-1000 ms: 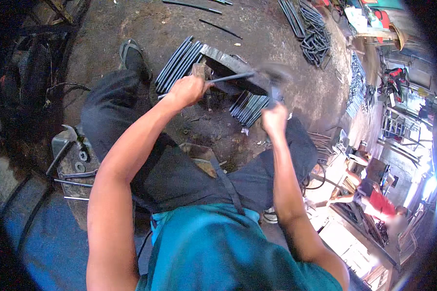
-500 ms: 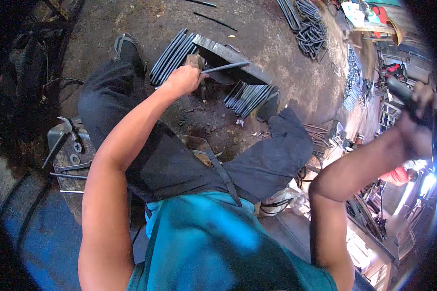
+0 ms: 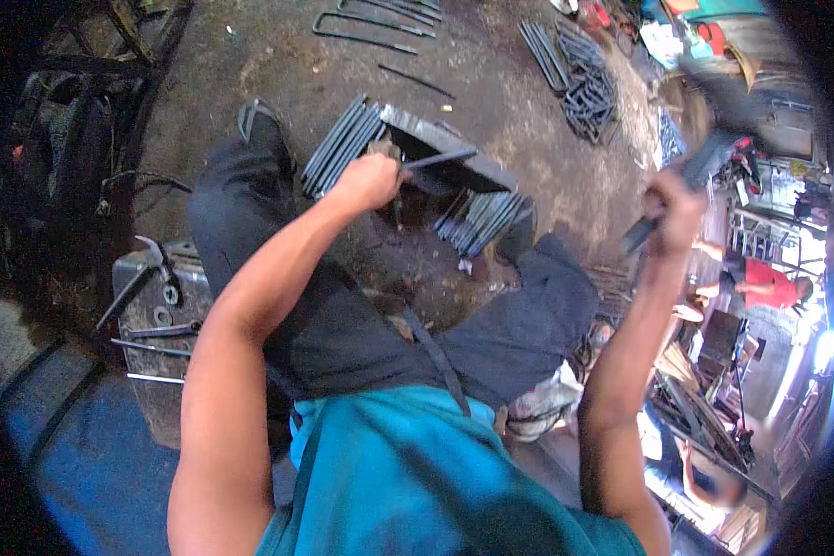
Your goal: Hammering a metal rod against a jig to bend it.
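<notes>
My left hand [image 3: 371,181] is closed round a dark metal rod [image 3: 447,157], whose free end points right over a thick metal block [image 3: 491,174]. A small brownish piece beside my fingers is too unclear to name. Raised at the right, my right hand [image 3: 675,211] grips the handle of a hammer [image 3: 702,159]; the hammer's head is smeared by motion. Against the block's left side lies a bundle of dark rods [image 3: 343,146]. More short rods [image 3: 477,222] are lined up at its right end, near my foot.
Bent U-shaped rods [image 3: 371,39] and a pile of bent rods [image 3: 586,88] lie on the floor ahead. At the left, a metal stand [image 3: 148,408] carries another hammer [image 3: 162,259], a wrench [image 3: 162,330] and washers. A person in red [image 3: 769,289] is at the right.
My right arm has swung the hammer inward from the far right, and it stays raised. My left hand keeps its hold on the rod at the block. The whole view has shifted slightly.
</notes>
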Demonstrator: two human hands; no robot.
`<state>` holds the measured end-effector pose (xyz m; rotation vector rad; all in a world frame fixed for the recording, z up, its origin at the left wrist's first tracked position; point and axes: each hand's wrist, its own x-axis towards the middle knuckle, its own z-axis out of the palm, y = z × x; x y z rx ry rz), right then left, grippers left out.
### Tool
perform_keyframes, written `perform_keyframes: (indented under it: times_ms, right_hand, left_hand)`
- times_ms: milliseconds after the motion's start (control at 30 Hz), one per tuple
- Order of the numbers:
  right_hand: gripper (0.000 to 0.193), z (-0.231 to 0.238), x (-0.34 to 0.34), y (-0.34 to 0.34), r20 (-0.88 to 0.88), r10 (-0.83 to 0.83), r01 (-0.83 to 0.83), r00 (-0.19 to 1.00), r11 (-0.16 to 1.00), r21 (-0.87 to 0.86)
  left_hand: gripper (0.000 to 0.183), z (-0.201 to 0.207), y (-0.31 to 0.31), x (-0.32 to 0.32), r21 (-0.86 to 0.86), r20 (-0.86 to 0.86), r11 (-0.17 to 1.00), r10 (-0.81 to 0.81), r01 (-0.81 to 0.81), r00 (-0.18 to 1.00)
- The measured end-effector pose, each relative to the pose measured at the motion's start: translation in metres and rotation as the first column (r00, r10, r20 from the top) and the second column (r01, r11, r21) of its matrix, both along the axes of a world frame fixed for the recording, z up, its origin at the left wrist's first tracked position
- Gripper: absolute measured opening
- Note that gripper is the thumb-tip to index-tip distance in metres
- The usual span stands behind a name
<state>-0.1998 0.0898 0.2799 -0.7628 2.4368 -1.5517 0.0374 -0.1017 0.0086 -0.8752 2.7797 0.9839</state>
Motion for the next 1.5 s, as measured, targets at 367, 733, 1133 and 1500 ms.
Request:
perform_keyframes:
  times_ms: [367, 733, 1133, 1500]
  right_hand:
    - [0.018, -0.22, 0.034, 0.021, -0.575, -0.038, 0.249, 0.818, 0.923, 0.294]
    - [0.021, -0.006, 0.044, -0.039, 0.026, 0.011, -0.011, 1.0, 1.0, 0.0]
    - [0.021, -0.237, 0.049, 0.023, 0.065, -0.017, -0.024, 0.998, 0.82, 0.572]
    - [0.023, -0.019, 0.028, -0.013, 0.118, -0.039, 0.059, 0.992, 0.985, -0.165]
  left_hand:
    - [0.041, -0.004, 0.008, 0.003, -0.024, -0.063, 0.995, -0.096, 0.094, 0.993]
    - [0.039, -0.019, 0.007, 0.018, -0.077, -0.068, 0.997, 0.009, -0.015, 0.998]
    - [0.028, -0.039, 0.004, 0.027, -0.205, -0.116, 0.978, -0.071, 0.046, 0.991]
    - [0.043, 0.015, 0.012, 0.028, -0.188, 0.03, 0.978, -0.092, 0.096, 0.995]
